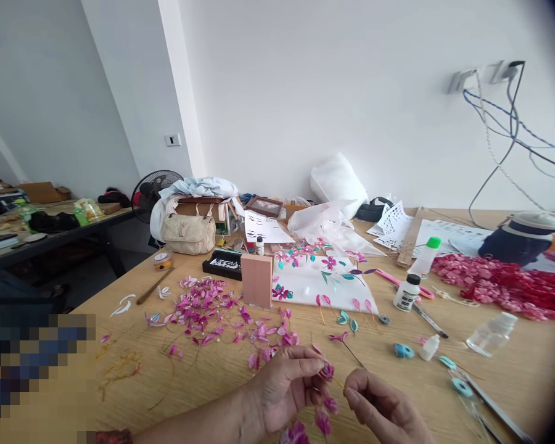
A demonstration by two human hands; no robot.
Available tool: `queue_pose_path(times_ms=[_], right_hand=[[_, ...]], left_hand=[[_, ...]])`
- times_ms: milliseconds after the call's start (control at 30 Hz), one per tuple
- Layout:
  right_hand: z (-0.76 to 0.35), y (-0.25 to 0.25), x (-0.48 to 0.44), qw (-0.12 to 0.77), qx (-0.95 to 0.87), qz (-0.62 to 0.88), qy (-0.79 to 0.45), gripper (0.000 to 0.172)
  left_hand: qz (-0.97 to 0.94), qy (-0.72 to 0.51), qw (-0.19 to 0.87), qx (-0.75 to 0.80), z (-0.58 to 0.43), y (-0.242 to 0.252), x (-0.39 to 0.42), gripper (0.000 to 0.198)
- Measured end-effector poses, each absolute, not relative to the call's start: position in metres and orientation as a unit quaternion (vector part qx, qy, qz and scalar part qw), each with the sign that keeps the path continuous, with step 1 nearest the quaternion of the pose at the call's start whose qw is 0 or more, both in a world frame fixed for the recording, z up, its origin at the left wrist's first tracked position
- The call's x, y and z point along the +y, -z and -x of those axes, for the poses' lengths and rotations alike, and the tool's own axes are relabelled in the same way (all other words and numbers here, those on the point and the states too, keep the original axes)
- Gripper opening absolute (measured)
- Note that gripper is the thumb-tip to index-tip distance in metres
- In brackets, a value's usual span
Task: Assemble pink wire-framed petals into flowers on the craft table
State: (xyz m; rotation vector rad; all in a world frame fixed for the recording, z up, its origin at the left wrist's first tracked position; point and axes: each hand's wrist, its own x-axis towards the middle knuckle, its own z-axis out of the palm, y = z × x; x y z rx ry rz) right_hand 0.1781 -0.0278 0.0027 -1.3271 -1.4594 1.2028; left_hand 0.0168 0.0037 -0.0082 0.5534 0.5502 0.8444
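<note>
Near the bottom centre, my left hand (284, 385) is closed, thumb and fingers pinching a small magenta flower (326, 370). From it a yellow thread or wire stem (338, 384) runs to the right. My right hand (382, 407) grips the stem's far end between thumb and fingertips. Below my left hand hang more magenta petals (322, 422), partly hidden by the fingers; what joins them cannot be made out. Just beyond the hands lies a pink blossom on a dark stem (340, 337). A loose heap of pink petals (208, 305) spreads to the left.
Behind the heap stands a wooden block (256, 280), beside a white sheet (305, 302) with flowers and leaves. To the right are a black-capped bottle (407, 293), a green-capped bottle (425, 259), a clear bottle (490, 334), tweezers (494, 404) and a red-pink bundle (499, 287).
</note>
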Motion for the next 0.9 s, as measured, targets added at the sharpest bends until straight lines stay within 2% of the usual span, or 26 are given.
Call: queue_pose_path(times_ms=[900], right_hand=[[-0.1772, -0.0038, -0.0301, 0.424, -0.581, 0.505, -0.477, 0.036]], left_hand=[[-0.268, -0.401, 0.837, 0.26, -0.0176, 0.0038, 0.0016, 0.011]])
